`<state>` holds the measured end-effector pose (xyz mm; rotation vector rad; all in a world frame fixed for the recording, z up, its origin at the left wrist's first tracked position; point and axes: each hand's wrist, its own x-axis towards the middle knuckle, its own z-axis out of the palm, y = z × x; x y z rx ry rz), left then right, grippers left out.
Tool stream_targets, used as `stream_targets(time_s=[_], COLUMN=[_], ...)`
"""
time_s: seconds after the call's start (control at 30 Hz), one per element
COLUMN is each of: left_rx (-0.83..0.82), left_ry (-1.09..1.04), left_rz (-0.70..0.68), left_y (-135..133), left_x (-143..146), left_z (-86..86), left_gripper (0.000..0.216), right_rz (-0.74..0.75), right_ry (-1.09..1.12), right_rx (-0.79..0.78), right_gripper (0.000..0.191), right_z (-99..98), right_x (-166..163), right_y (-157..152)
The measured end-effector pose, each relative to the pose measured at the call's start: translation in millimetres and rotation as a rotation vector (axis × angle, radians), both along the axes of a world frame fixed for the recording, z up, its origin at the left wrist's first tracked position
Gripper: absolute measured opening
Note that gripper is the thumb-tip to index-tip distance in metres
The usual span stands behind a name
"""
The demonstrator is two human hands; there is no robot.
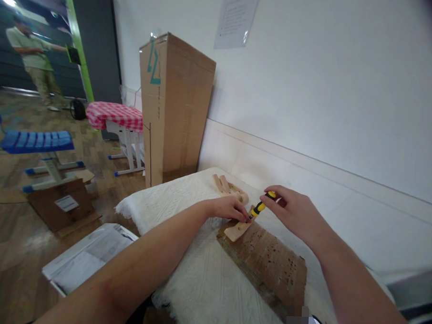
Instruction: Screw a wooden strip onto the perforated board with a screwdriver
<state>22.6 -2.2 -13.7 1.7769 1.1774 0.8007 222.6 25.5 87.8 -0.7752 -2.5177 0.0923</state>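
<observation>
On the cloth-covered counter [196, 285], the right hand [293, 206] grips a yellow-and-black screwdriver [260, 208] by its handle, tip angled down to a pale wooden piece [235, 232] lying on a pitted brown board [269, 257]. The left hand [230, 208] gathers its fingers at the tip; what they pinch cannot be told. Work on this piece is judged unfinished; further wooden pieces [225, 184] lie beyond, without a tool.

Tall cardbd box [184, 108] by wht wall [330, 90] w/ notice [237, 17], red/wht checked cloth [114, 113] on tbl [128, 146] to its L, blue stool [38, 142] nr brown carton [62, 205] on wood flr [4, 262], person [36, 51] standing in bkgd.
</observation>
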Motion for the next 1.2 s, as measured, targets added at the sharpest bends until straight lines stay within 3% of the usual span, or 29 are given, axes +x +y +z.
stream_targets(time_s=[0.1, 0.27, 0.6, 0.67, 0.8, 1.2], left_rx=[-0.009, -0.022, 0.011, -0.004, -0.028, 0.012], left_ry=[-0.018, -0.024, -0.011, -0.03, -0.05, 0.007], left_rz=[-0.008, 0.001, -0.005, -0.001, -0.001, 0.026], left_y=[-0.6, -2.9, 0.6, 0.9, 1.7, -1.1], left_x=[0.5, 1.6, 0.2, 0.5, 0.5, 2.6], left_z=[0.9, 3.7, 0.2, -0.4, -2.0, 1.9], left_gripper=[0.018, 0.017, 0.016, 0.016, 0.018, 0.015], right_rz=[0.015, -0.17, 0.038, -0.018, -0.143, 0.104], right_ry=[-0.032, -0.102, 0.029, -0.01, -0.07, -0.063], right_rx=[0.009, 0.163, 0.044, 0.071, 0.143, 0.121], right_gripper=[0.032, 0.041, 0.024, 0.02, 0.033, 0.039], right_z=[2.2, -2.6, -3.9, -2.2, -1.9, -7.6], right_x=[0.9, -1.4, 0.2, 1.7, 0.8, 2.8], right_y=[-0.4, 4.5, 4.2, 3.6, 2.7, 7.4])
